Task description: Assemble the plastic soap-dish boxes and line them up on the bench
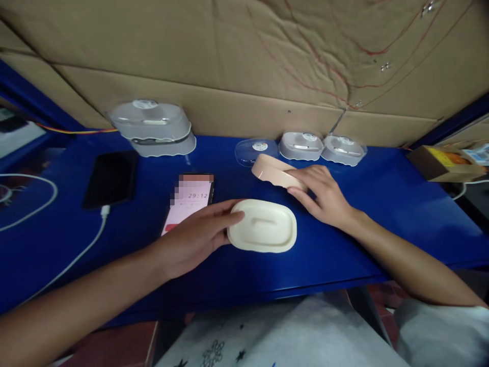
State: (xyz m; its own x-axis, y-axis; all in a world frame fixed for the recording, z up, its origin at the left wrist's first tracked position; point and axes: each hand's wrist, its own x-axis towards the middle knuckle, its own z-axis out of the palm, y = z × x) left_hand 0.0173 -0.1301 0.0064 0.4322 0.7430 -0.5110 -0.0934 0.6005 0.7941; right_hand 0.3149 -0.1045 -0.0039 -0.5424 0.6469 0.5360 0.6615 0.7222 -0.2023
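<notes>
My left hand [202,229] grips the left end of a cream oval plastic dish [263,227], thumb on its rim. The dish has a raised rim and a short ridge in the middle, and it faces me. Beyond it, my right hand [319,191] has its fingers and thumb closed on the right end of a pale pink oval plastic dish [273,171], which is tilted on its side with a wavy edge downward. The two dishes are apart. Just behind the pink dish lies a clear oval cover [244,153] with a round sticker.
Grey oval boxes with clear covers stand along the cardboard wall [229,76]: a stack [153,127] at left, two [301,146] at right. A lit phone [191,196], a dark phone [110,178] and a white cable [91,250] lie left on the blue table [367,193]. A cardboard box [431,164] sits far right.
</notes>
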